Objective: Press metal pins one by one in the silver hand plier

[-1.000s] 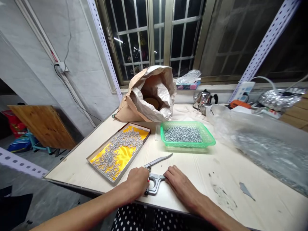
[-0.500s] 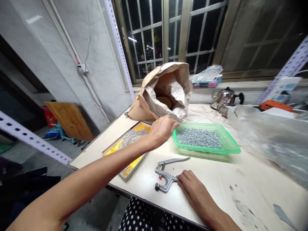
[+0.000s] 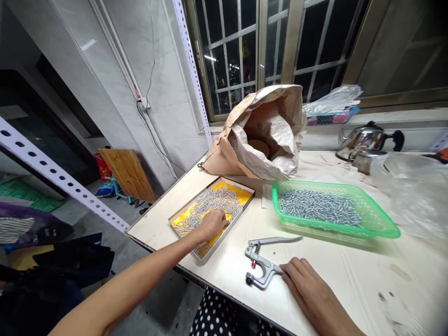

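My left hand [image 3: 213, 224] is inside a shallow cardboard tray [image 3: 216, 247] with a yellow bottom, its fingers curled down by the tray's right side. Small silver screw-like metal pieces [image 3: 210, 199] lie scattered in that tray. Whatever the left fingertips hold, if anything, is hidden. My right hand [image 3: 310, 282] rests on the table, fingers closed around the lower handle of grey snap pliers [image 3: 268, 270]. The pliers lie flat with jaws to the left and handles spread apart. Beyond them is a green plastic basket [image 3: 380, 212] with a heap of similar silver pieces [image 3: 318, 205].
A large open brown paper sack [image 3: 224, 151] leans at the back of the table [image 3: 241, 284]. A steel kettle [image 3: 364, 140] and clear plastic sheeting [image 3: 413, 196] are at the back right. Perforated metal posts [image 3: 66, 179] stand by the table's left side.
My left hand has moved left and down, from above the basket's left end into the tray. My right hand stays on the pliers. The view has turned left.
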The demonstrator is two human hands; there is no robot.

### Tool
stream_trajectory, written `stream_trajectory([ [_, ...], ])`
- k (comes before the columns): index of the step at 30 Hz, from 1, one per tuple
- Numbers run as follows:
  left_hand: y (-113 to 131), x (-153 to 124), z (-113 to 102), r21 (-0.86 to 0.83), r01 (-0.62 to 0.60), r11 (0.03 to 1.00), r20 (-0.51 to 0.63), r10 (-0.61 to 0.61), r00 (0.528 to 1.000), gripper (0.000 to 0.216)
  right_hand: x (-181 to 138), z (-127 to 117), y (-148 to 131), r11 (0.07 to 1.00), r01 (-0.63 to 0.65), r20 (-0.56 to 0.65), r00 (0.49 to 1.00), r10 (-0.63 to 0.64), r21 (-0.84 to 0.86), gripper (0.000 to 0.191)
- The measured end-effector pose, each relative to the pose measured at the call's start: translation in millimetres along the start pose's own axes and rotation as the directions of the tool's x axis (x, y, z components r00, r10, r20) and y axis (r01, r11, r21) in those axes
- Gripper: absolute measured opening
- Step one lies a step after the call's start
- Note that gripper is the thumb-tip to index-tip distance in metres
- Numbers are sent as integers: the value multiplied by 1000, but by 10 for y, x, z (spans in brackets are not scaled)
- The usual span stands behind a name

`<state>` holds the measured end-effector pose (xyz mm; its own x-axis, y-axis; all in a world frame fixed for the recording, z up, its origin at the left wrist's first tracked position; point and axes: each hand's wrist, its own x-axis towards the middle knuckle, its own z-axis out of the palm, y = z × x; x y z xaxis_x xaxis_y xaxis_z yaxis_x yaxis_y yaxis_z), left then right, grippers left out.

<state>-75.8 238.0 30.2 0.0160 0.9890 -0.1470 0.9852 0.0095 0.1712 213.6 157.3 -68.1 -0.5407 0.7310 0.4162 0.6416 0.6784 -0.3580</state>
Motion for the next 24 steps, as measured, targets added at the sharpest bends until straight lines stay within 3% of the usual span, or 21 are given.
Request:
stream_trajectory([
  [5, 50, 29, 21, -17, -26, 1000, -1, 26, 1000, 17, 58, -98, -88, 1000, -7, 3, 1000, 7, -22, 18],
  [13, -88, -52, 9, -147, -34, 988, -46, 27, 999, 19, 58, -125, -101, 999, -12, 15, 1000, 12, -44, 19],
  [17, -131, -130, -51, -316, -3, 949, -34, -8, 999, 20, 236, -284, -186, 994, -62, 45, 997, 58, 90, 18],
  [19, -115, -200, -78, -538, 32, 843, 11, -30, 999, 17, 490, -395, -305, 967, -104, 9, 994, 105, 233, 24],
  [21, -69, -292, -98, -748, 42, 662, 29, -31, 999, 19, 819, -450, -451, 911, -150, -15, 986, 169, 383, 25],
  [24, 27, -441, -123, -875, -1, 484, -10, -17, 1000, 28, 1305, -336, -660, 759, -232, 35, 963, 267, 609, 29],
])
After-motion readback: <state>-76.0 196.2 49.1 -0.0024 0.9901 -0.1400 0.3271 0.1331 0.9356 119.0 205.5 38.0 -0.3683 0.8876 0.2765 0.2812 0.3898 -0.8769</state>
